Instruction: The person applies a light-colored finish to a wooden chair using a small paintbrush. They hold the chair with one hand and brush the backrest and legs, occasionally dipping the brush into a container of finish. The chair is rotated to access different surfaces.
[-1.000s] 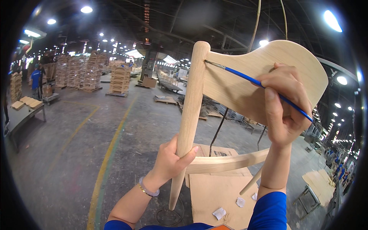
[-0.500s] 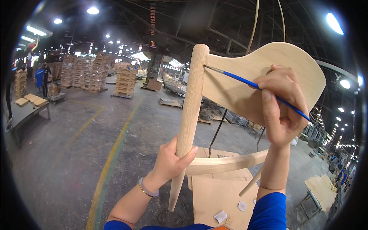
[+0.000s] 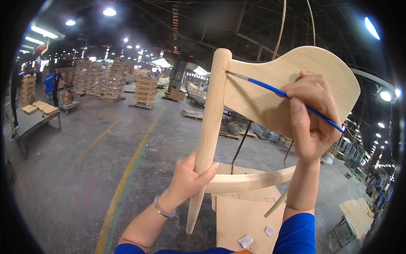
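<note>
A pale, unpainted wooden chair frame (image 3: 212, 114) fills the middle of the view, with a round tapered post and a wide curved backrest (image 3: 258, 84). My left hand (image 3: 190, 175) is wrapped round the lower part of the post, near where a curved rail (image 3: 245, 181) joins it. In my right hand (image 3: 313, 114) is a thin blue paintbrush (image 3: 270, 87), pinched between thumb and fingers. Its bristle tip touches or nearly touches the seam where the backrest meets the post. My right hand covers part of the backrest behind it.
Below the chair lies a cardboard-covered surface (image 3: 237, 220) with crumpled white scraps (image 3: 245, 241). Stacks of wooden parts (image 3: 145, 89) on pallets stand farther back. A table with boards (image 3: 36, 122) is at left, another (image 3: 357, 216) at lower right. A person in blue (image 3: 49, 84) stands far left.
The background has shifted slightly to the right as my view turned a little left. Both hands keep their grips, and the brush tip stays at the seam, barely moved.
</note>
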Demonstrator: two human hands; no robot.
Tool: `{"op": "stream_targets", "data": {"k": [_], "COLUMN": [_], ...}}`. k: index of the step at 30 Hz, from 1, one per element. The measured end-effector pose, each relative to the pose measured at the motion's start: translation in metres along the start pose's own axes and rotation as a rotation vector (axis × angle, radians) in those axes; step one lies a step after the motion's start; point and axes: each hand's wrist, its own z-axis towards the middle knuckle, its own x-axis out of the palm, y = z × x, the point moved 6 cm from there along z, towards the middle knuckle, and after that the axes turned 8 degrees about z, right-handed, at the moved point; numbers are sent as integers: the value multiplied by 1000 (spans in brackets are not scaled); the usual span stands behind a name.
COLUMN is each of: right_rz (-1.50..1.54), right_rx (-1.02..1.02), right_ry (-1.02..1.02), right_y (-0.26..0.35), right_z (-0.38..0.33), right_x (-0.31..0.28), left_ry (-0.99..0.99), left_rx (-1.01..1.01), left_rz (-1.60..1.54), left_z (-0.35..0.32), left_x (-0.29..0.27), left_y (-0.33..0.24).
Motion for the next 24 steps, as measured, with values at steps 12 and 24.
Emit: {"op": "stream_targets", "data": {"k": [12,24], "right_rz": [14,35], "right_rx": [3,-13], "right_ry": [-31,-36], "right_y": [-1,-3], "right_z": [2,9], "right_x": [-4,8], "left_ry": [-91,-43], "left_rx": [47,33], "left_rz": [-25,75], "left_z": [-2,-1], "left_x": [-7,-22], "left_y": [-13,-9]}}
